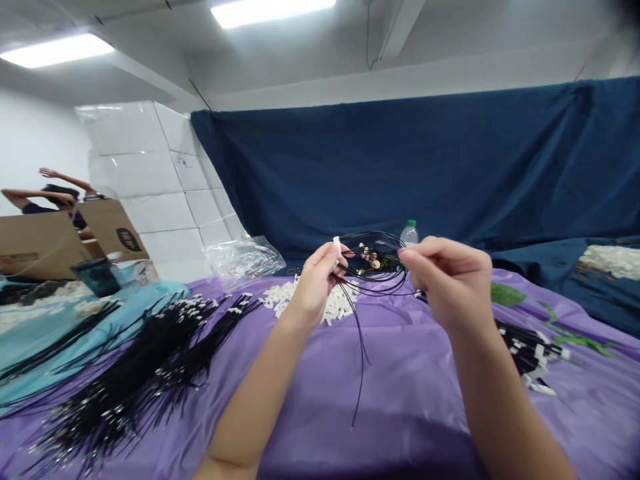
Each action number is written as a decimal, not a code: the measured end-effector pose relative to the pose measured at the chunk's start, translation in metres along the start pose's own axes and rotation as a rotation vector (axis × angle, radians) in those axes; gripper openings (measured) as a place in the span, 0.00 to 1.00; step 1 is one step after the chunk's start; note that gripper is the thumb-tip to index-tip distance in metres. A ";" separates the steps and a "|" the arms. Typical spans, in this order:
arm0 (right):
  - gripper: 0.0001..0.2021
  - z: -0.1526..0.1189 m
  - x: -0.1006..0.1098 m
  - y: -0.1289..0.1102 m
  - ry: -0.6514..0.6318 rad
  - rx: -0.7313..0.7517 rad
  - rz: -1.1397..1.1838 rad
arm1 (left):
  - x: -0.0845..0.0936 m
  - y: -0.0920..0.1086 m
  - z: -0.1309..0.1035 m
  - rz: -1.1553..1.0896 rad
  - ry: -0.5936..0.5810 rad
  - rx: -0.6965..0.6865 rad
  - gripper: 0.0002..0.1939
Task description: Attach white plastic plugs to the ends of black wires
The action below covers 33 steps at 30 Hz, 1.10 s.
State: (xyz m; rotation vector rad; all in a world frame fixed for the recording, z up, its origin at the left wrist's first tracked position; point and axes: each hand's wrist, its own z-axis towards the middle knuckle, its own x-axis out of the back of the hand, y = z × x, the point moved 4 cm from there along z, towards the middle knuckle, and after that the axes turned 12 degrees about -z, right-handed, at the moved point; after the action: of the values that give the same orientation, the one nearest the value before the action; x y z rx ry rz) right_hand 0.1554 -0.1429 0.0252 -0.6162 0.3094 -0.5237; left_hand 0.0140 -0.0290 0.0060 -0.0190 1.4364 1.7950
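Observation:
Several thin black wires (383, 291) curve in a loop between my two hands, above the purple cloth. My left hand (314, 283) is closed on them, and a small white connector (337, 243) stands up at its fingertips. Loose wire ends hang down below that hand. At the right side of the loop, my right hand (450, 277) is closed in a pinch on the wires; its fingers hide the exact grip. A heap of small white connectors (340, 305) lies on the cloth behind my left hand, partly hidden by it.
Bundles of black wires with white ends (150, 360) cover the left of the purple cloth (390, 387). More wires with white connectors (533, 353) lie at right. A bottle (409, 233), plastic bag (245, 257) and dark cup (97, 277) stand farther back. Another person (63, 193) is behind cardboard boxes.

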 end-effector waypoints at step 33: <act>0.09 -0.013 -0.018 -0.007 -0.267 -0.001 -0.399 | -0.012 0.011 -0.025 0.267 -0.222 -0.151 0.13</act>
State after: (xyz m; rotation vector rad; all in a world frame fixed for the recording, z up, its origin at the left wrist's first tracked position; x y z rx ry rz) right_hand 0.1329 -0.1441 0.0215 -0.7450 -0.0699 -0.8136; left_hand 0.0040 -0.0569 0.0114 0.2984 1.1870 2.0470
